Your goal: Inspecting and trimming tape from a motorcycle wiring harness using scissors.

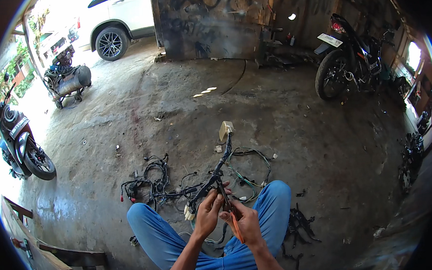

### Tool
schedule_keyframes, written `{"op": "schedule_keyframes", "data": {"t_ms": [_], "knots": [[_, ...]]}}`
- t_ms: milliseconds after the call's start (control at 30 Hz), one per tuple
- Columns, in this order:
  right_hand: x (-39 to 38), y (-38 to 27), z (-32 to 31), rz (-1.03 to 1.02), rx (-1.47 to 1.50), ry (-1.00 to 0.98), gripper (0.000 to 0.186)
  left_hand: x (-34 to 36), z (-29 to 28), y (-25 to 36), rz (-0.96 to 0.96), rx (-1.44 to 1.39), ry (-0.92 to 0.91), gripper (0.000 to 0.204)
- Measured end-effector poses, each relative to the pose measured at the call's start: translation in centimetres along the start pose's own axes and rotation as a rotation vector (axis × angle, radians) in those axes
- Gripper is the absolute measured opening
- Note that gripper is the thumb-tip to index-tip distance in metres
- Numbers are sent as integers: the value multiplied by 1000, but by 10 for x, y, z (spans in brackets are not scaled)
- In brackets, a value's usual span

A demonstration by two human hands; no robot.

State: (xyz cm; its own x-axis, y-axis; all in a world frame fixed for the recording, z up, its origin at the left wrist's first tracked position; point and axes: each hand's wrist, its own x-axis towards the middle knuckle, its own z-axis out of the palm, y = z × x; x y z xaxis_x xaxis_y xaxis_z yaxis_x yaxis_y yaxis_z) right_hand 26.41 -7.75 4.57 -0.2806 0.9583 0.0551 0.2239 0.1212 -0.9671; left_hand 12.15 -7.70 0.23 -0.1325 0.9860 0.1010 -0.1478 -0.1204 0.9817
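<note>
A black-taped wiring harness [225, 156] lies across the floor in front of my bent knees, its thick trunk rising between them. My left hand [208, 217] is closed on the harness where several branches meet. In my right hand [246, 225] are pliers with orange handles [236, 228], their dark jaws against the harness beside my left fingers. What the jaw tips touch is too small to make out. A cream connector block [225, 129] caps the far end of the trunk. Tangled black branches [155, 182] spread left, and a loop of greenish wires [256, 157] curves right.
Dark scraps of tape or sleeving [301, 226] litter the floor right of my knee. A wooden bench [71, 255] stands at near left. Motorcycles [23, 140] are parked left and far right, with an air compressor [69, 76] and a white car [127, 17] farther back.
</note>
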Motion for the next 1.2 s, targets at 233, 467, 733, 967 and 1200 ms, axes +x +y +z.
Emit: {"op": "schedule_keyframes", "data": {"t_ms": [233,467,733,967,1200], "knots": [[-7,6,0,-11,-93,5,39,-6,-11,55,6,831,352,45],[-13,-2,-1,-116,-194,-64,42,36,-24,26,108,313,152,52],[-32,26,9,260,535,-172,55,30,16,43,-258,-57,340,59],[-28,19,3,335,800,-303,68,23,18,43,-319,-194,394,59],[-31,20,9,256,818,-240,64,20,31,61,-387,-274,400,60]]}}
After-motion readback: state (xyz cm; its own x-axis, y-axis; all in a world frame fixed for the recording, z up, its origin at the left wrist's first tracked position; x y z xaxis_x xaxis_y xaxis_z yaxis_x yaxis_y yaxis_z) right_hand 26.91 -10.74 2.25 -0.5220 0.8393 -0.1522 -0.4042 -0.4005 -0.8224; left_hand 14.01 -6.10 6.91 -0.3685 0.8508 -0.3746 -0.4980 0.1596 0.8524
